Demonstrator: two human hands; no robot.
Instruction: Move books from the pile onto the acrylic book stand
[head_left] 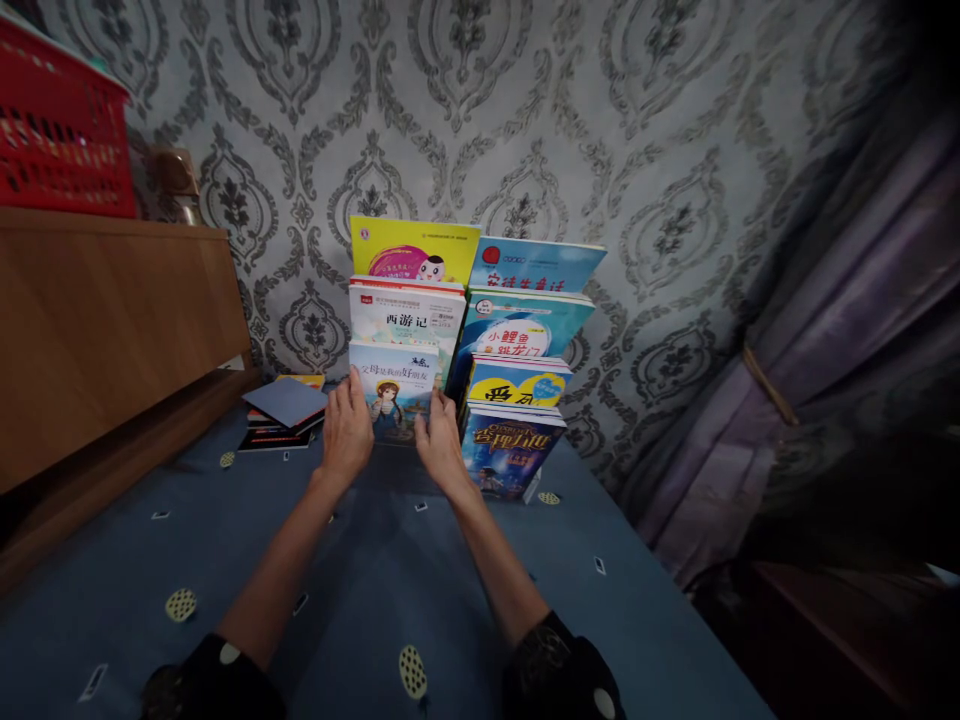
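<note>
Both forearms reached straight forward from dark spotted sleeves, nearly parallel and low over the blue spotted cloth (390,580). The left hand (346,425) stood with its back to the camera, its fingers (352,385) pointing up along the left edge of the girl-cover book (394,385). The right hand (439,440) mirrored it at the book's lower right edge, its wrist bent slightly inward. Between them the fingers of both hands grasped the book by its sides.

The girl-cover book stood upright, cover forward, in the lowest front place of the left column of a stepped book display. Behind and above it stood a white book (405,315) and then a yellow-and-pink book (412,250). The right column held a starry dark-blue book (510,450) just beside the right hand, with a yellow-and-blue book (517,385) and two light-blue books (525,325) rising behind.

Left of the left hand, a small stack of flat books (283,410) lay on the cloth near a wooden cabinet (112,320), which carried a red basket (60,130).
</note>
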